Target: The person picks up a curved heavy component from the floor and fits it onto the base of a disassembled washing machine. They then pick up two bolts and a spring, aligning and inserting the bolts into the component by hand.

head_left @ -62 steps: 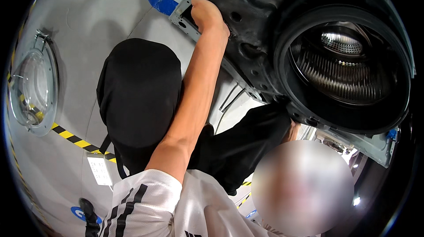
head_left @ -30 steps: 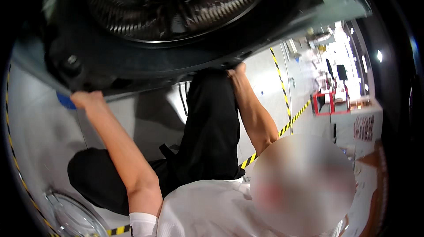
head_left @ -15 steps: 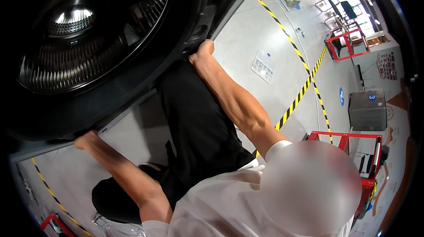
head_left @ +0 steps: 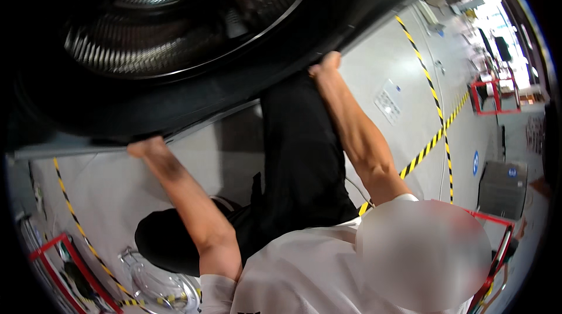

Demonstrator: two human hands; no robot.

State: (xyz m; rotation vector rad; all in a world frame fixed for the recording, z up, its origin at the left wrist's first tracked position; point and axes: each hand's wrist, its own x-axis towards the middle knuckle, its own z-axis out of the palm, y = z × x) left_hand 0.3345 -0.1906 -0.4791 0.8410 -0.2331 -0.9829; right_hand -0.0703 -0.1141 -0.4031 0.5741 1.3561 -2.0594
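Across the top looms a dark washing-machine front (head_left: 228, 91), its round black opening showing the ribbed steel drum (head_left: 134, 50). My left hand (head_left: 145, 146), slightly blurred, grips its lower edge on the left. Farther right along that edge, my right hand (head_left: 325, 65) also grips it, fingers partly hidden behind the rim. My black-trousered knee (head_left: 295, 132) is under the edge, beside my right forearm. A detached round door (head_left: 161, 282) with clear glass lies on the floor at lower left.
A clear parts organiser (head_left: 387, 102) lies on the floor at right, near crossing yellow-and-black tape (head_left: 445, 129). Red metal frames stand at right (head_left: 496, 96) and lower left (head_left: 67, 255). A grey box (head_left: 501, 188) sits at far right, with chairs (head_left: 500, 47) beyond.
The machine has swung from the upper right to across the top, both my hands moving with it. In the last half second, machine and hands shifted rightward in view, my left hand also upward.
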